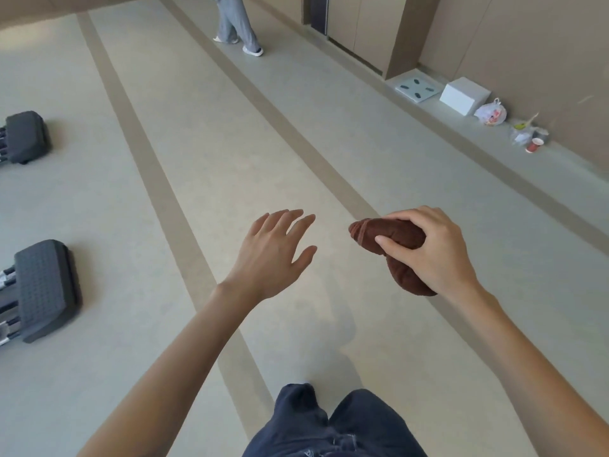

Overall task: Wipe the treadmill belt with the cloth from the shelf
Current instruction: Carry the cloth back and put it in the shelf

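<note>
Above wide floor [197, 159], right hand [435, 249] grips cloth [389, 234]; left hand [267, 258] fingers apart; perhaps treadmills [44, 288] leftward.

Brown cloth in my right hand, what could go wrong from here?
The right hand grips the bunched cloth only around its middle, with both ends sticking out, so it might slip loose. Another person is ahead; you could bump them. The dark machine bases on the floor to your left may trip you.

Gym hall: dark machine bases [43, 288], a floor scale [418, 87].
</note>
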Tool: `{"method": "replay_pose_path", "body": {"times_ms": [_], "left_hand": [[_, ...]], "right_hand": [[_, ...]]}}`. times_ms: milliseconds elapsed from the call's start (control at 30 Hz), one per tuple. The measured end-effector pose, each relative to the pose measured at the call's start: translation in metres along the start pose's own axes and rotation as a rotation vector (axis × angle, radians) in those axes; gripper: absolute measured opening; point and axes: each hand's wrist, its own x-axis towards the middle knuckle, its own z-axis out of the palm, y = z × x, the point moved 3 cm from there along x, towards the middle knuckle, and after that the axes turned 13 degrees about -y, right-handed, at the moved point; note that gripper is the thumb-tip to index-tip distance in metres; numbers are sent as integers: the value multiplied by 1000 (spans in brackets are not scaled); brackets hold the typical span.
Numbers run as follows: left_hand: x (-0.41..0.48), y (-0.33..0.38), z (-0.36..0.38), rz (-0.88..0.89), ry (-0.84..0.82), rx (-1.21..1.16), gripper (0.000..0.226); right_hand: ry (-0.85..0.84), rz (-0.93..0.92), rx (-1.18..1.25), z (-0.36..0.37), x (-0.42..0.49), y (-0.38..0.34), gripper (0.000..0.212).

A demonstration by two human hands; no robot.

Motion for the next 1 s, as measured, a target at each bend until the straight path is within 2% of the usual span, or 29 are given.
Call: {"method": "replay_pose_path", "body": {"times_ms": [133, 367, 500, 767, 1000], "left_hand": [[48, -12, -1, 46, 42, -18, 49], [167, -13, 17, 6, -34, 14, 55], [247, 5, 13, 13, -41, 6, 55], [406, 38, -13, 1, 49, -25, 52], [488, 7, 3, -13, -6, -13, 52]], "right_hand": [[11, 42, -6, -7, 39, 30, 26], [4, 67, -11, -33, 118, 109, 25], [1, 78, -10, -67, 176, 160, 24], [28, 34, -36, -141, 299, 238, 24], [-33, 48, -3, -132, 380, 286, 24]]}}
